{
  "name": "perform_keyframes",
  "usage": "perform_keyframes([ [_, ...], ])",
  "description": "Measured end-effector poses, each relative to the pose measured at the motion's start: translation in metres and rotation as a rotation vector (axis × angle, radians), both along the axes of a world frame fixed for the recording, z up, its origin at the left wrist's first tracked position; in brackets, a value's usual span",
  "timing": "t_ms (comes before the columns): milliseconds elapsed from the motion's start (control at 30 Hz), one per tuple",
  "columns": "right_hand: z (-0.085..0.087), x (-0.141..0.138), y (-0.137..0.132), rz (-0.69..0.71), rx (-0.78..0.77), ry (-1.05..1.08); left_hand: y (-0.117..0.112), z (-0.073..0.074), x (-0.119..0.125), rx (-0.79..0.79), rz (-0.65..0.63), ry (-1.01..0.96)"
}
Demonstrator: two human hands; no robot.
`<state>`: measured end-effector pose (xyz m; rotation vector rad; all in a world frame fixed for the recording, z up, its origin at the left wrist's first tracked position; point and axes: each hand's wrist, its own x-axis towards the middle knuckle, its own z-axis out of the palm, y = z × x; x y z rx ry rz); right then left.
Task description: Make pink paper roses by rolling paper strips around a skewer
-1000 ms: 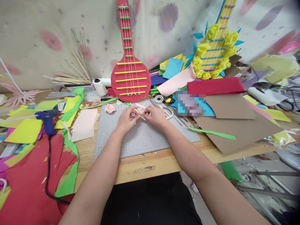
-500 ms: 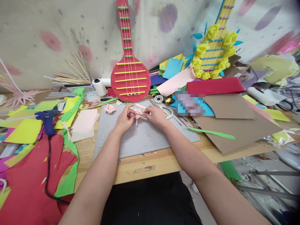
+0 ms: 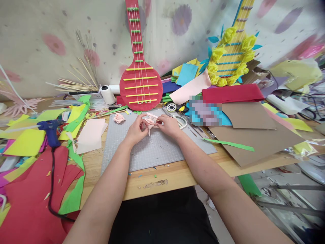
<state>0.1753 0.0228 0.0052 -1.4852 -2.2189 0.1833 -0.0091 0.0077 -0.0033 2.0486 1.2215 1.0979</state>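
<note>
Two grips closed: left hand (image 3: 137,130) and right hand (image 3: 168,126) pinch pink paper piece (image 3: 150,126) over grey cutting mat (image 3: 157,149). Crumpled pink rosette (image 3: 118,118) on mat, near left hand.

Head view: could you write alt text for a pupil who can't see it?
A person's left hand and right hand hold a small pale-pink piece above a grey gridded mat. A crumpled pink shape lies left of them; a red guitar-shaped craft stands behind.
</note>
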Motion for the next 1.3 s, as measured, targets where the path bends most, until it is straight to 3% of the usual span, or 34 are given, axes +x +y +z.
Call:
perform_keyframes([
  [767,-0.002,-0.001,0.001,-0.003,0.005,-0.014,-0.001,-0.001,-0.001,0.003,0.026,0.033],
  [1100,0.019,-0.002,-0.007,-0.051,0.039,0.0,0.005,-0.009,-0.003,-0.053,0.017,-0.058],
  [1300,0.012,-0.008,-0.008,-0.061,0.009,-0.011,0.004,-0.009,-0.001,-0.086,0.065,-0.094],
])
